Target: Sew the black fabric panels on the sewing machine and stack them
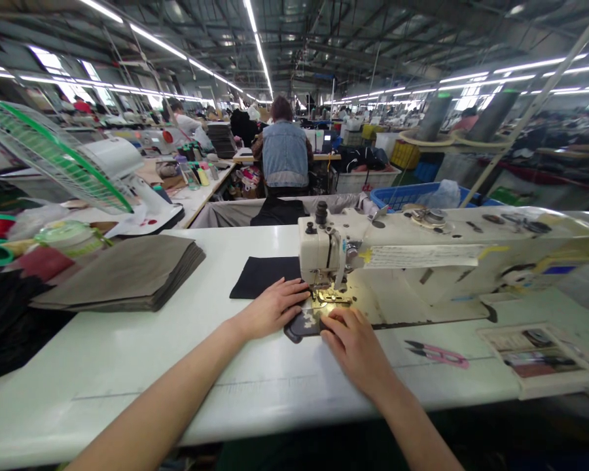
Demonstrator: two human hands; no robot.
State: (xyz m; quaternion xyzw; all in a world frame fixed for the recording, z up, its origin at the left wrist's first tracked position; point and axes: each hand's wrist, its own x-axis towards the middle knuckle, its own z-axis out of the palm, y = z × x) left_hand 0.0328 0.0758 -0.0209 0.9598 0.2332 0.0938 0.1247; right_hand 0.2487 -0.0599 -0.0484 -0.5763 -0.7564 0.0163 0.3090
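A folded piece of black fabric (pixel 262 275) lies flat on the table, its right end at the head of the sewing machine (pixel 319 245). My left hand (pixel 277 304) rests flat on the fabric's near edge, fingers stretched towards the needle area. On the near side of the shiny metal needle plate (pixel 332 297), my right hand (pixel 356 343) is closed, thumb and fingers bent together at the machine bed. Whatever its fingertips pinch, if anything, is hidden. Pink-handled thread snips (pixel 439 354) lie to the right of this hand.
A stack of grey-brown fabric pieces (pixel 122 271) sits at the left, with a green-and-white fan (pixel 63 157) behind it. A tray of small tools (pixel 540 356) is at the right. Beyond the table are a blue basket (pixel 397 196) and a seated person in a denim vest (pixel 285 157).
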